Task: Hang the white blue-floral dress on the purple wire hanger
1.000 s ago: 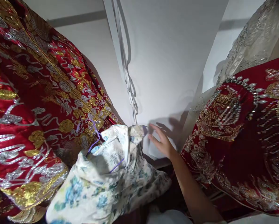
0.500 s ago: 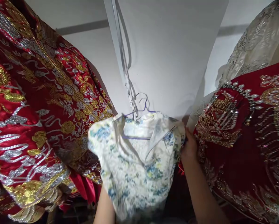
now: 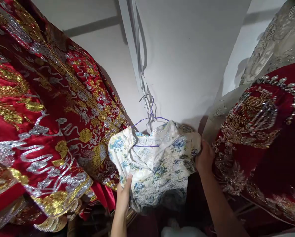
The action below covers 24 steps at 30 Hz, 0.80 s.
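Observation:
A white blouse with blue and yellow flowers hangs on a thin purple wire hanger. The hanger's hook overlaps white straps that run down from above; I cannot tell whether it is caught on them. My left hand is closed on the blouse's side below the sleeve, thumb in front. At the other sleeve, my right hand grips the cloth edge, with some of its fingers hidden behind.
A red jacket with gold and silver embroidery hangs close on the left. On the right hangs a red beaded garment, with a pale lace garment behind it. A white wall stands behind the blouse.
The blouse has shifted slightly right in view, and its hanger hook now overlaps the straps. My left hand has come into sight on the blouse's side.

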Each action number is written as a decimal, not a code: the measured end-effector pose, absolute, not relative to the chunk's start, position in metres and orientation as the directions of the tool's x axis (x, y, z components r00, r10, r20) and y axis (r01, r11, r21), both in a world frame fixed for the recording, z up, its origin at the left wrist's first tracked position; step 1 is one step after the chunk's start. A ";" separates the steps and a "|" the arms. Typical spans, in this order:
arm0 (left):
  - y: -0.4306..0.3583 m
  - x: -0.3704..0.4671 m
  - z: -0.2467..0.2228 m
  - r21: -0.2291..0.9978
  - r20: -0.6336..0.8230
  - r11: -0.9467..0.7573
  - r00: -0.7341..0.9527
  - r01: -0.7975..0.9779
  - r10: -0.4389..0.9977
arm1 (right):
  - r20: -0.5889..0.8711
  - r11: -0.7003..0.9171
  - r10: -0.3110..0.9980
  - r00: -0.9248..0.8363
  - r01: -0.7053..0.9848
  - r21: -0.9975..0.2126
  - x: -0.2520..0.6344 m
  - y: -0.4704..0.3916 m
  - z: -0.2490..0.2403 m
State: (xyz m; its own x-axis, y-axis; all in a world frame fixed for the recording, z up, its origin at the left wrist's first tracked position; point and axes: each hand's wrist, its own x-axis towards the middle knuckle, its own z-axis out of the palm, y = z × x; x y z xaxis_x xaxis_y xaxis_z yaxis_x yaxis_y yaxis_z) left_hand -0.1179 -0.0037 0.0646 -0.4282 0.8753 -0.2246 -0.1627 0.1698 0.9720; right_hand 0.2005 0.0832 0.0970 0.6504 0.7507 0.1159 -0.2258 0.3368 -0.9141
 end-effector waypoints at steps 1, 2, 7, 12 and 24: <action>-0.005 -0.118 0.063 0.967 -0.243 0.178 -0.442 -0.182 0.864 | 0.070 0.315 0.735 0.674 -0.248 -0.916 0.202 0.080 0.091; -0.006 -0.118 0.063 0.963 -0.256 0.184 -0.449 -0.199 0.856 | 0.018 0.292 0.726 0.688 -0.284 -0.913 0.201 0.078 0.086; -0.005 -0.112 0.060 0.949 -0.287 0.202 -0.407 -0.241 0.867 | -0.066 0.253 0.670 0.739 -0.312 -0.916 0.174 0.073 0.067; -0.010 -0.091 0.050 0.958 -0.284 0.231 -0.430 -0.171 0.857 | 0.063 0.111 0.949 0.310 -0.138 -0.984 0.131 0.055 0.046; -0.017 -0.049 0.050 0.943 0.231 0.019 -0.692 0.333 0.684 | -0.005 -0.023 0.935 -0.356 -0.046 -0.999 0.126 0.058 0.061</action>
